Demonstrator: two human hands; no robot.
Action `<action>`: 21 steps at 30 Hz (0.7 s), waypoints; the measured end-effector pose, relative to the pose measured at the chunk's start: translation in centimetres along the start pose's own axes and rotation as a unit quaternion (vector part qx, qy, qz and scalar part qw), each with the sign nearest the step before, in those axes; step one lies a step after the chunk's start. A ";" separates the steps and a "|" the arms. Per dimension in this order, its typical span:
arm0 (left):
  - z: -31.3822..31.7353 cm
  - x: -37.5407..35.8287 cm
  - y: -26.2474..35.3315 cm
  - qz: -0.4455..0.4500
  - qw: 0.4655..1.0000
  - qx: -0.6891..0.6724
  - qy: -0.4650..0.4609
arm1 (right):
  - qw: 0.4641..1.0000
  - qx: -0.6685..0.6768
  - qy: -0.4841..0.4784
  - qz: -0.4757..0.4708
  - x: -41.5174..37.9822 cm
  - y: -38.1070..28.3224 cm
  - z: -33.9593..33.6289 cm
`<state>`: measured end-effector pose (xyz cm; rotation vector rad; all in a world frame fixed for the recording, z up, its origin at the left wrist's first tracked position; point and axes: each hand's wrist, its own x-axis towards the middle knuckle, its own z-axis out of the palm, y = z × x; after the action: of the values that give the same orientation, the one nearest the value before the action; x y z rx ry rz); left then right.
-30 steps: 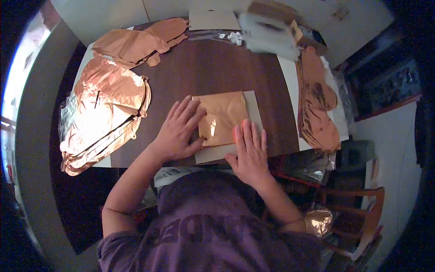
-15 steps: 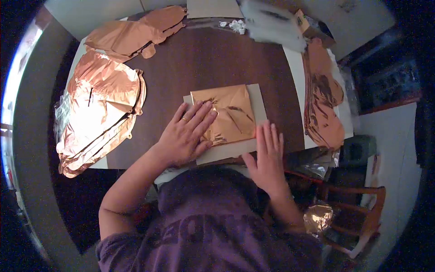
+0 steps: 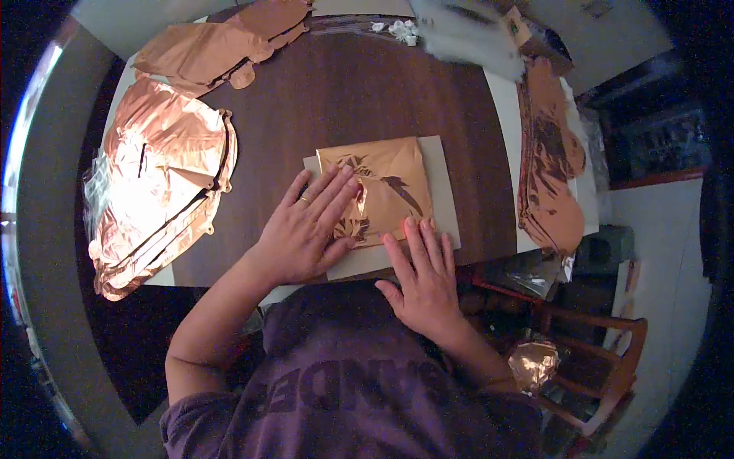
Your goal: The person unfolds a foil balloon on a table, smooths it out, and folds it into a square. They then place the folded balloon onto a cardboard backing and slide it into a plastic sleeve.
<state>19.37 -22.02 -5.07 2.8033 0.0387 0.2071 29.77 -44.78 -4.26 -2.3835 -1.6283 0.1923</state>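
Head view, single camera looking down over the person's own arms onto a dark wooden table (image 3: 367,99).

Folded copper foil piece (image 3: 386,183) lies flat on a pale card sheet (image 3: 443,191) near the table's front edge, roughly centred before the person. Foil surface creased, with dark reflections across its middle.

Left hand (image 3: 310,229): palm down, fingers spread and extended, lying flat on the left part of the foil piece and overlapping the card's left edge. Ring visible on one finger. Nothing grasped; the hand presses flat, not closed around anything.

Right hand (image 3: 424,275): palm down, fingers straight and close together, fingertips touching the lower right edge of the foil piece where it meets the card. Heel of the hand sits off the table's front edge. Open, nothing gripped.

Surroundings: stack of flat copper foil balloons (image 3: 160,183) at the table's left side, on a pale sheet. Second foil pile (image 3: 222,46) at far left corner. Further foil pieces (image 3: 550,168) along the right edge. Small white bits (image 3: 399,29) at the far edge. Wooden chair (image 3: 604,359) at lower right, beside the person.
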 end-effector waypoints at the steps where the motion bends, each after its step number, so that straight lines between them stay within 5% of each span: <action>1: 0.0 0.1 0.0 -0.004 1.000 -0.003 0.000 | 1.000 -0.004 -0.001 -0.001 0.0 0.0 0.0; 21: -1.0 2.3 -1.6 0.006 0.995 -0.002 0.095 | 1.000 0.001 0.021 0.008 0.5 -0.1 -0.6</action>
<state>21.46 -20.05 -4.39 2.7710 0.0668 0.4747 30.01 -44.34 -3.63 -2.3829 -1.5894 0.1451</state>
